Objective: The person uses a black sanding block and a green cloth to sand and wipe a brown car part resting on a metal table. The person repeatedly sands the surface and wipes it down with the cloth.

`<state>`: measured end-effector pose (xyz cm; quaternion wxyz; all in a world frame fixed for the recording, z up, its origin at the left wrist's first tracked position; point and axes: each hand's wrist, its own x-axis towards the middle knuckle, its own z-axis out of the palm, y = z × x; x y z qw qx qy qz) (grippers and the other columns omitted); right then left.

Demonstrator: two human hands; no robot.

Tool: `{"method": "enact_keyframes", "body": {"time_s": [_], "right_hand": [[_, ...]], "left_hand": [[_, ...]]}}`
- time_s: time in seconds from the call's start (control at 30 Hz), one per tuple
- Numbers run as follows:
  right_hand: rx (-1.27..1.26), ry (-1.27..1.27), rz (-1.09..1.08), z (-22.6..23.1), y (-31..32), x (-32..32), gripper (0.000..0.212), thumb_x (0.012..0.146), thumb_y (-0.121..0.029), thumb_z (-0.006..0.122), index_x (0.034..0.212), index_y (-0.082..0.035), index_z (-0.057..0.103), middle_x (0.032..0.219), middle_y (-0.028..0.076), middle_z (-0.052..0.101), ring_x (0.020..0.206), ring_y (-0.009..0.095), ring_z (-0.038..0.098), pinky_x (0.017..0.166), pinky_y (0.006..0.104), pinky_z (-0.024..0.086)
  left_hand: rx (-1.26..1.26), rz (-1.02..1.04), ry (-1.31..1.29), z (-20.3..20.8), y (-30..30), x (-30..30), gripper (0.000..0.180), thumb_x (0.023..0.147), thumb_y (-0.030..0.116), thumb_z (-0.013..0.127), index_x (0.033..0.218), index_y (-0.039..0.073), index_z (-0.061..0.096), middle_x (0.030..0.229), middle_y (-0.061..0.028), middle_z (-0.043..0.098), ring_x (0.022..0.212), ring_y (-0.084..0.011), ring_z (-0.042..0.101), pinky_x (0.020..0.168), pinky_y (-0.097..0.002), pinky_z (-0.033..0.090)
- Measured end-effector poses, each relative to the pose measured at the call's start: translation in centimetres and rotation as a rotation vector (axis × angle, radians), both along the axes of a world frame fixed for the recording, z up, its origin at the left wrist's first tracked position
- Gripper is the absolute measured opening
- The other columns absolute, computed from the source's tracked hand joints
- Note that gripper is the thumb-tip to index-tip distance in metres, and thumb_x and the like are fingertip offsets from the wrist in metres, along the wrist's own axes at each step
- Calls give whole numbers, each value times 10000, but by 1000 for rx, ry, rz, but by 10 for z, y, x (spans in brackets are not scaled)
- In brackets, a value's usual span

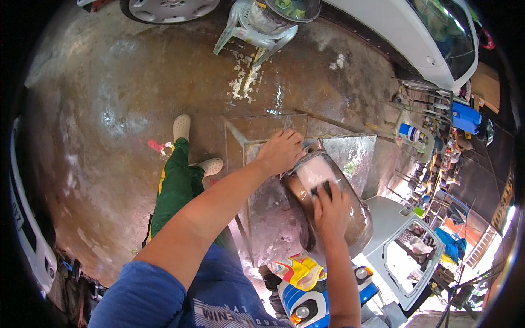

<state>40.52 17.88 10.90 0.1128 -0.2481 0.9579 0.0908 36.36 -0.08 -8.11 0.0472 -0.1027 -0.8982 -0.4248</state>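
Observation:
A glossy brown, rounded metal part (pixel 358 218) with a pale pinkish-white patch (pixel 316 173) on its upper face lies on a metal-framed stand (pixel 358 153). My left hand (pixel 281 151) grips the far left edge of the part, its fingers bent over the rim. Pressed against the lower end of the pale patch is a small black block (pixel 322 189), with the fingers of my right hand (pixel 332 210) closed on it. The underside of the block is hidden.
A bucket (pixel 268 19) stands on a pale plastic stool (pixel 262 39) at the far side. White cars (pixel 415 38) surround the wet floor. A grey vehicle door (pixel 402 257), a yellow-red bag (pixel 299 271) and a cluttered work area (pixel 437 164) are to the right.

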Motion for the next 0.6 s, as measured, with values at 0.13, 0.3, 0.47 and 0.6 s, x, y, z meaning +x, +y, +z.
{"method": "enact_keyframes", "body": {"time_s": [0.13,0.3,0.47,0.6], "right_hand": [[-7,-31,-20,6,0,-9,326,921,-262,757,1219,-131,767,1390,127,642,1178,400,588,979,523,503],[6,35,-32,-14,6,-27,356,913,-268,761,1246,-144,755,1405,125,630,1194,398,582,982,538,500],[-20,-57,9,12,7,15,364,920,-265,751,1266,-151,743,1411,125,623,1202,394,580,987,536,500],[16,36,-14,-17,4,-40,370,923,-275,745,1270,-144,737,1398,119,629,1190,372,588,974,516,508]], "left_hand": [[3,-34,-18,0,1,0,316,996,364,664,1036,65,759,1200,-44,641,1231,-254,564,1073,-415,474],[36,-44,-47,6,0,0,315,1004,351,655,1036,55,757,1203,-53,642,1224,-257,566,1068,-417,475],[-18,-2,23,0,-2,3,313,997,349,662,1035,53,755,1203,-52,643,1233,-261,569,1067,-413,478],[48,-38,-37,6,1,0,313,994,350,668,1018,54,764,1195,-57,649,1241,-265,570,1069,-415,480]]}}
